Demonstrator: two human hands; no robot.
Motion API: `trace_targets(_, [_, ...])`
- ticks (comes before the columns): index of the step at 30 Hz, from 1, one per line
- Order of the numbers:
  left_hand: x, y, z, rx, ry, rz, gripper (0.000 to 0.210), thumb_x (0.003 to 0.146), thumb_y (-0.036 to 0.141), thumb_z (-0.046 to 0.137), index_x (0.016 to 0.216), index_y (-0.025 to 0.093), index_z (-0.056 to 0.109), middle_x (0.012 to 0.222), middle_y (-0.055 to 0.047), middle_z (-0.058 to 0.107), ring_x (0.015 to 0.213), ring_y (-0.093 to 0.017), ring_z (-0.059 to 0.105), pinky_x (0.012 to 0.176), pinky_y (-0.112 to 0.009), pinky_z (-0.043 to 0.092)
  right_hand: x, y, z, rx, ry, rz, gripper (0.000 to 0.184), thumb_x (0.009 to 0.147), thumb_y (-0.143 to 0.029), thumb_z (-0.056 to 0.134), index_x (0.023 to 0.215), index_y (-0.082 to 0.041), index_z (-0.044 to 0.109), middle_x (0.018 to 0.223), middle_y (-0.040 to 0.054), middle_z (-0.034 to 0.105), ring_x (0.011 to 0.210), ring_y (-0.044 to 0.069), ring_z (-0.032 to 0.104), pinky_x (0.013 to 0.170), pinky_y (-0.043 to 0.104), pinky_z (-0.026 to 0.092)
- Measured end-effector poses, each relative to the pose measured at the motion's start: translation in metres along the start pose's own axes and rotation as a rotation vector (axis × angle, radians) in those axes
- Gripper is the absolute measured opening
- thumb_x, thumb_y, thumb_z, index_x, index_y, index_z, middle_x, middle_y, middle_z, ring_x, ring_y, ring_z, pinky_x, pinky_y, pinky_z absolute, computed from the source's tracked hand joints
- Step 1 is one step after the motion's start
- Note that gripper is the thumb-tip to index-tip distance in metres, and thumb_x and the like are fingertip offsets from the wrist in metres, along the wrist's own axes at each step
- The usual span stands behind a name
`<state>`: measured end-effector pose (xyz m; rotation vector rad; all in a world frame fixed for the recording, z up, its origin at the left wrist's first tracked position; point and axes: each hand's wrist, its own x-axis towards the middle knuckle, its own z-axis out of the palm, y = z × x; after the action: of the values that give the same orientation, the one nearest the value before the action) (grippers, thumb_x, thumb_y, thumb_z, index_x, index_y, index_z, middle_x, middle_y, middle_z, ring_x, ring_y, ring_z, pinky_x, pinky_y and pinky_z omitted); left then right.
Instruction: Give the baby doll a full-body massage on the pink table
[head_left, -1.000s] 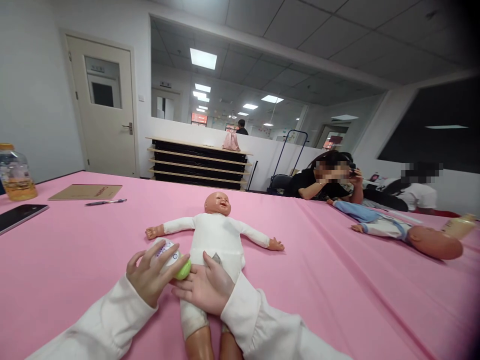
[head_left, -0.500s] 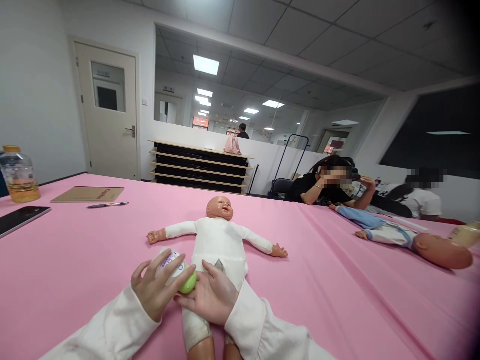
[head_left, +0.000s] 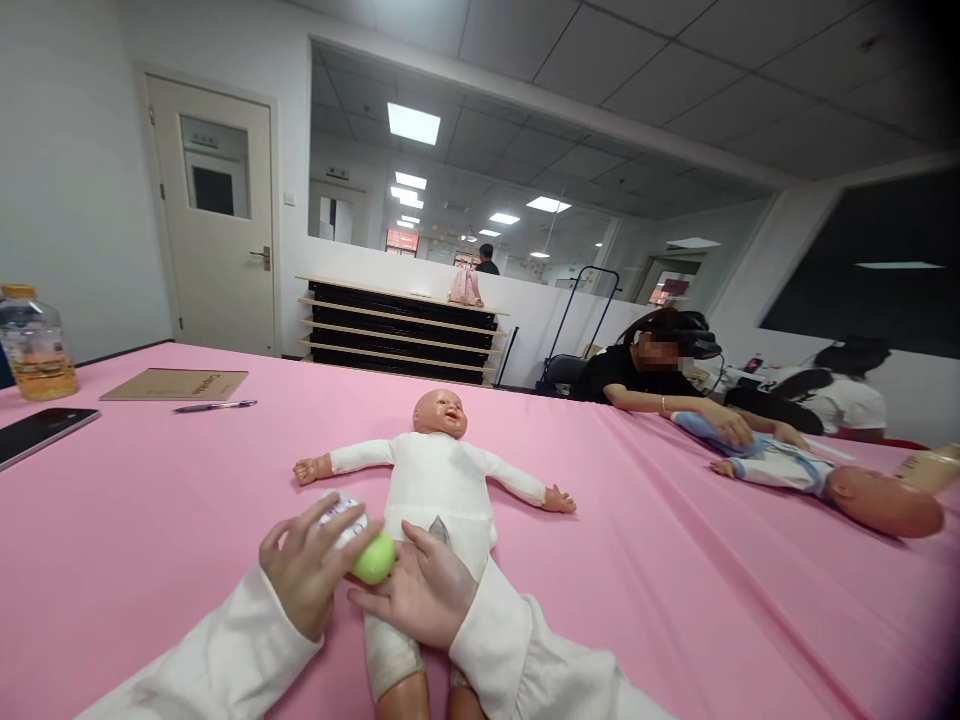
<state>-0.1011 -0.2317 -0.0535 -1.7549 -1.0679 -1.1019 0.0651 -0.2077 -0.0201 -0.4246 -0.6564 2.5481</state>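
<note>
In my left hand (head_left: 304, 565) is a white bottle (head_left: 345, 518) with purple print and a rounded green cap (head_left: 374, 560). It lies tilted, its cap end toward my other palm. My right hand (head_left: 424, 590) is palm up with the fingers extended, just beside the cap; whether the two touch I cannot tell. Under both hands a baby doll (head_left: 442, 485) in a white cloth body lies on its back, arms spread, head away from me. My right hand and sleeve hide part of its lower body and legs.
On the pink-covered table (head_left: 600, 600) are a drink bottle (head_left: 37, 345), a phone (head_left: 45, 435), a brown notebook (head_left: 176, 384) and a pen (head_left: 215, 406) at left. At right, a person (head_left: 652, 365) in a headset touches another doll (head_left: 810, 475) in blue and white clothes.
The bottle has turned slightly in my left hand, its green cap tipping toward my right palm. My right hand stays put. The person at right has lowered both hands from the headset onto the other doll.
</note>
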Motion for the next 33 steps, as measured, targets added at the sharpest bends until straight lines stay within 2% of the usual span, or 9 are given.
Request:
trace_targets(2, [-0.012,-0.009,0.01,-0.074,-0.092,-0.214,0.038,0.08,0.023,0.041,0.117,0.027,0.052,0.108,-0.002,0.063,0.1,-0.02,0.056,0.082,-0.031,0.037,-0.001,-0.001,-0.002,0.004,0.028,0.013,0.052,0.077,-0.039,0.051,0.113,-0.002,0.047,0.113,0.0166,0.054,0.107,0.022,0.053,0.095,0.034,0.034])
trace_targets(6, [-0.031,-0.025,0.032,-0.172,-0.231,-0.884,0.053,0.075,0.035,0.049,0.124,0.016,0.04,0.114,-0.011,0.057,0.098,-0.027,0.058,0.076,-0.037,0.047,-0.002,-0.002,-0.004,0.026,0.046,0.023,0.059,0.074,-0.035,0.054,0.119,0.001,0.04,0.128,0.02,0.043,0.117,0.025,0.046,0.099,0.035,0.032])
trace_targets(9, [-0.031,-0.028,0.037,-0.24,-0.221,-1.038,0.06,0.075,0.032,0.049,0.129,0.013,0.034,0.119,-0.014,0.052,0.107,-0.028,0.053,0.085,-0.041,0.046,-0.003,-0.002,-0.005,0.034,0.042,0.024,0.062,0.073,-0.033,0.055,0.121,0.001,0.038,0.13,0.0199,0.041,0.118,0.026,0.045,0.1,0.035,0.032])
trace_targets(11, [-0.024,-0.023,0.03,-0.168,-0.087,-0.918,0.068,0.075,0.033,0.05,0.135,0.011,0.025,0.128,-0.016,0.043,0.118,-0.031,0.043,0.092,-0.045,0.042,-0.003,-0.002,-0.006,0.035,0.024,0.021,0.061,0.074,-0.033,0.055,0.122,0.0,0.038,0.13,0.0189,0.043,0.118,0.025,0.046,0.099,0.035,0.032])
trace_targets(14, [-0.01,0.001,0.009,-0.185,0.034,-0.461,0.068,0.081,0.028,0.044,0.14,0.014,0.014,0.14,-0.015,0.029,0.128,-0.029,0.031,0.101,-0.045,0.034,-0.002,-0.001,-0.007,0.037,-0.007,0.012,0.054,0.077,-0.035,0.051,0.119,-0.002,0.042,0.121,0.0157,0.051,0.109,0.021,0.053,0.095,0.033,0.035])
trace_targets(18, [0.0,0.035,-0.009,-0.285,-0.245,0.14,0.047,0.088,0.034,0.031,0.133,0.02,0.036,0.13,-0.004,0.049,0.124,-0.022,0.038,0.11,-0.046,0.009,0.0,-0.002,-0.005,0.01,-0.071,0.042,0.049,0.08,-0.04,0.045,0.111,-0.002,0.049,0.104,0.0142,0.059,0.095,0.016,0.059,0.089,0.028,0.038])
trace_targets(24, [-0.003,0.036,-0.012,-0.311,-0.289,0.221,0.038,0.088,0.029,0.036,0.118,0.014,0.053,0.12,-0.005,0.057,0.122,-0.021,0.041,0.109,-0.038,0.016,0.001,-0.003,-0.011,-0.02,-0.129,-0.018,0.066,0.073,-0.053,0.053,0.115,-0.002,0.048,0.106,0.0162,0.057,0.099,0.018,0.056,0.092,0.03,0.037])
trace_targets(28, [-0.001,0.038,-0.013,-0.38,-0.369,0.338,0.047,0.089,0.045,0.027,0.125,0.021,0.048,0.126,-0.004,0.053,0.12,-0.02,0.043,0.108,-0.041,0.018,0.002,-0.004,-0.02,-0.078,-0.097,-0.005,0.068,0.078,-0.056,0.046,0.119,-0.002,0.046,0.115,0.0196,0.052,0.107,0.019,0.052,0.094,0.03,0.036])
trace_targets(33, [-0.001,0.037,-0.01,-0.244,-0.314,0.199,0.045,0.088,0.04,0.035,0.124,0.015,0.047,0.125,-0.006,0.053,0.12,-0.021,0.043,0.11,-0.041,0.013,0.001,-0.005,-0.014,-0.136,-0.005,0.008,0.073,0.073,-0.063,0.048,0.117,-0.005,0.047,0.115,0.0193,0.052,0.109,0.023,0.051,0.094,0.04,0.036])
